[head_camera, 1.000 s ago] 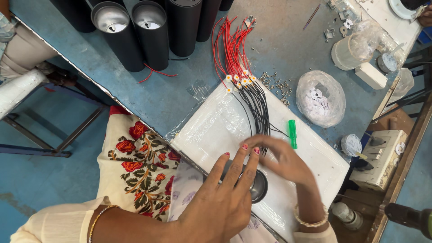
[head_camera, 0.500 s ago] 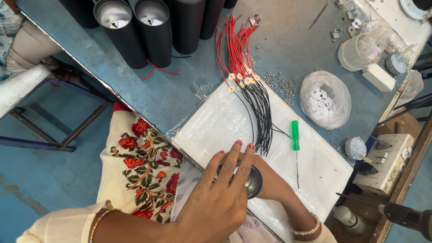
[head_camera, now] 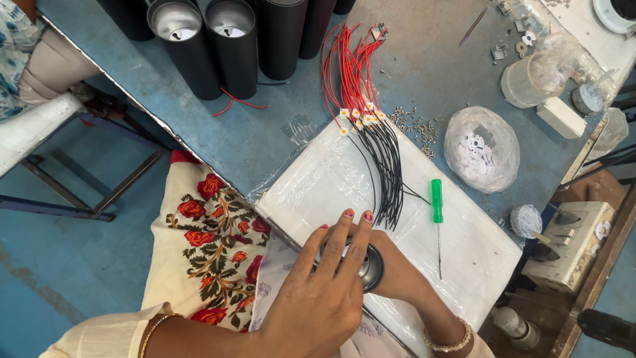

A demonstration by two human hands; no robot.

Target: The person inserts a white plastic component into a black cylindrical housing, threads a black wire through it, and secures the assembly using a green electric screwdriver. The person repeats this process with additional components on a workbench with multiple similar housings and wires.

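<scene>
At the near edge of the white pad (head_camera: 464,252), your left hand (head_camera: 318,298) has come down over the round black metal cap (head_camera: 372,268) and now clasps it together with your right hand (head_camera: 394,272), which grips it from below, so the cap is now steadied between both.

The left hand (head_camera: 318,298) covers most of the round black part (head_camera: 372,268), hiding the right hand's grip.

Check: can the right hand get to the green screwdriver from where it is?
Probably yes. The right hand is on the round black part, and the green screwdriver lies just beside it on the white sheet, nothing between.
</scene>
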